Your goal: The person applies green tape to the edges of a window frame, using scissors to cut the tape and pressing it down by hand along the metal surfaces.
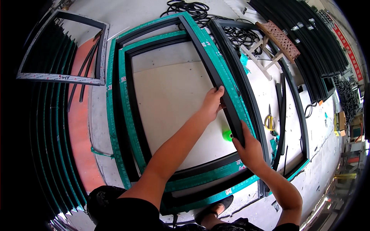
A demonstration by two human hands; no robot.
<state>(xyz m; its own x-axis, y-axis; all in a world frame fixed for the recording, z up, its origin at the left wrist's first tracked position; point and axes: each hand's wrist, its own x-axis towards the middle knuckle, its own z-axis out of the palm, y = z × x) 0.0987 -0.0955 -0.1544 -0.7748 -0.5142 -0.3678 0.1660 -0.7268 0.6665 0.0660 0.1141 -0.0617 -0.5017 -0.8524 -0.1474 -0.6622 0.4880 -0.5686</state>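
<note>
Closely gripped: two hands on the right rail of a dark, green-filmed frame

The dark frame point(230, 111) lies directly before the person, a long rectangle with straight, matte rails and printed green film along its outer faces. The left hand point(214, 103) is curled round the right rail from the inner edge, fingers partly hidden. The right hand point(250, 148), lower down, pinches across the same rail, thumb on one side, fingers on the other.

Inside the frame's opening shows a smaller-looking inner frame point(128, 92), also green-filmed, its right rail mostly covered. The opening leaves broad room over the pale floor point(169, 100), and the left forearm crosses it. A round, bright green roll point(227, 135) sits just beside the right hand.

To the right, room is tight: a black frame point(302, 123) runs close alongside. Within it lie yellow-handled scissors point(269, 122) and slim, bendy black strips point(282, 115). Beyond stand a wooden stool point(278, 39) with a patterned top and loose, glossy black coils point(192, 10). Leftward, a white-filmed frame point(61, 77) rests by ribbed dark lengths point(54, 134).
</note>
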